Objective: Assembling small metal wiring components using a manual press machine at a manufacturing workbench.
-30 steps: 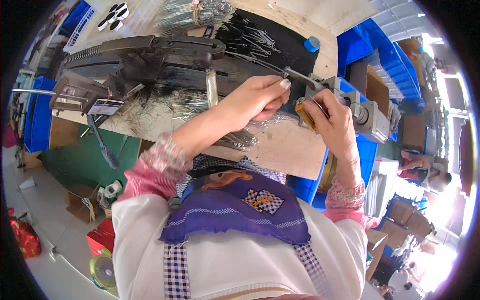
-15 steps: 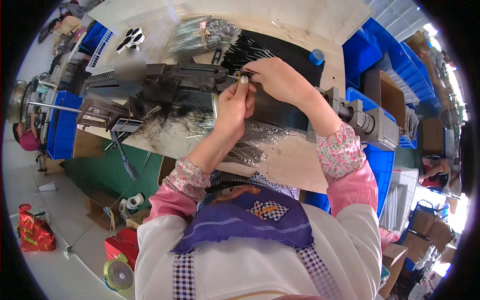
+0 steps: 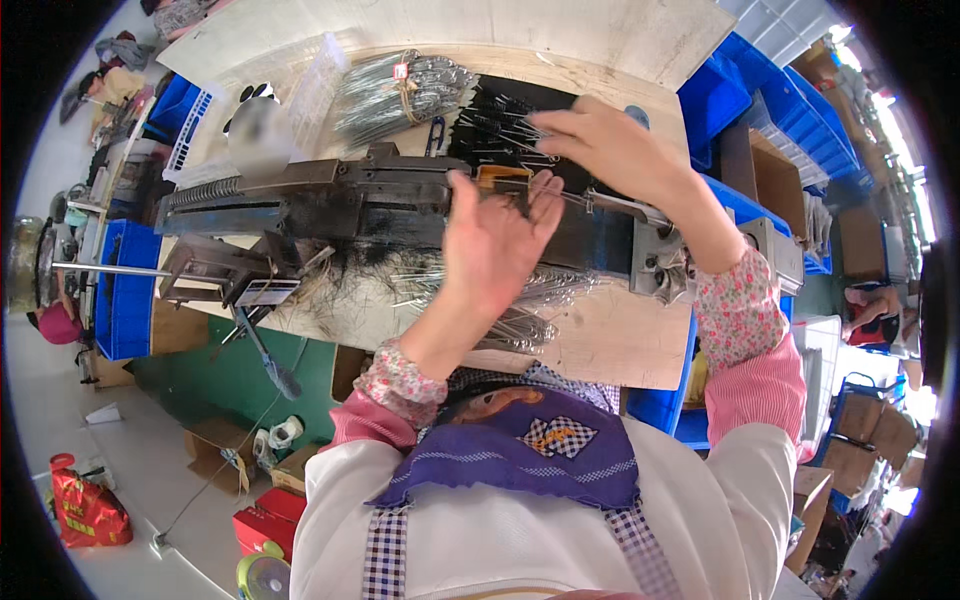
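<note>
Centrally, two hands (image 3: pixel 490 250) (image 3: pixel 612 148), one yellow piece (image 3: pixel 500 175)

Dark, matt metal is met at ten o'clock on the machine (image 3: pixel 315 190); up at eleven, bright shine is flashed by metal rods (image 3: pixel 385 105)! Pale, matt wood is shown at three by the tabletop (image 3: pixel 635 335), soft cloth at six by the apron (image 3: pixel 510 455), smooth plastic at nine by the bin (image 3: pixel 128 285).

Pale wooden workbench (image 3: pixel 625 345), dark metal machine (image 3: pixel 405 190), tied bundle of metal wires (image 3: pixel 375 108), black sheet (image 3: pixel 482 122), loose wires (image 3: pixel 520 328), clear tray (image 3: pixel 327 78)
</note>
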`<state>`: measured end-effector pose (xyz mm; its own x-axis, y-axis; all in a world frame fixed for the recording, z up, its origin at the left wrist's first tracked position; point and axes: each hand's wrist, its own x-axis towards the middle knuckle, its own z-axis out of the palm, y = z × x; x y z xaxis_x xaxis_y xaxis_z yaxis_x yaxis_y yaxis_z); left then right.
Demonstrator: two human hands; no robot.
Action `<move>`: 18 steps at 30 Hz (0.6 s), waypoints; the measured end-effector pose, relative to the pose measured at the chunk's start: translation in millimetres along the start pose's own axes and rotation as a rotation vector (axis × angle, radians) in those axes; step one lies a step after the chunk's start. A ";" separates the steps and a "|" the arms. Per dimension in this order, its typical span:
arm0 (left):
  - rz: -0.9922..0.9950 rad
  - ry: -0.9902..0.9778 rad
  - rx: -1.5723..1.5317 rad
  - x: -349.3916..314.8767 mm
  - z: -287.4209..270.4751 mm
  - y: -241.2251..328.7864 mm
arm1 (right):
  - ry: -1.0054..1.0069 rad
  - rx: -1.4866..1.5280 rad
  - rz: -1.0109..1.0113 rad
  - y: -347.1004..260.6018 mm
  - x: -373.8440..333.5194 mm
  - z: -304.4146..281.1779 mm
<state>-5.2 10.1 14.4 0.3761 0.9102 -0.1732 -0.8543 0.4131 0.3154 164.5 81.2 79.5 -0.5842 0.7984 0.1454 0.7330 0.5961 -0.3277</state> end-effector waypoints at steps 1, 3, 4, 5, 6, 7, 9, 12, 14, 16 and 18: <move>-0.035 -0.028 -0.073 -2.5 -3.7 9.8 | 0.063 -0.068 0.069 -0.8 -6.2 -5.1; -0.071 -0.061 -0.160 -3.2 -6.8 16.1 | 0.117 -0.149 0.138 -14.5 -19.6 -6.3; -0.066 -0.084 -0.193 -3.1 -8.6 15.3 | 0.199 -0.084 0.043 -25.3 -25.6 0.7; -0.066 -0.109 -0.229 -2.7 -9.4 12.6 | 0.279 -0.022 -0.047 -37.4 -32.5 5.8; -0.064 -0.130 -0.258 -1.6 -12.4 11.6 | 0.287 -0.031 -0.146 -52.6 -32.0 14.3; -0.061 -0.133 -0.272 0.6 -18.8 11.2 | 0.277 -0.035 -0.163 -60.8 -30.0 25.8; -0.100 -0.327 -0.420 3.8 -27.5 10.8 | 0.288 -0.130 -0.118 -67.1 -20.9 35.0; -0.007 -0.046 -0.170 -3.6 -15.8 10.2 | 0.335 0.218 0.051 -37.2 -9.1 22.6; 0.030 -0.011 -0.129 -6.7 -9.3 8.4 | 0.373 0.154 0.035 -26.6 -6.9 22.1; 0.050 -0.006 -0.079 -5.7 -9.3 4.8 | 0.167 0.163 0.052 -26.5 -4.4 25.2; 0.071 -0.025 -0.056 -6.5 -10.1 6.3 | 0.186 0.148 0.009 -30.8 0.1 30.3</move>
<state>-16.6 6.4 8.0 0.3225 0.9378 -0.1283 -0.8976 0.3461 0.2732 131.3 60.4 61.3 -0.4932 0.8139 0.3071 0.6710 0.5806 -0.4611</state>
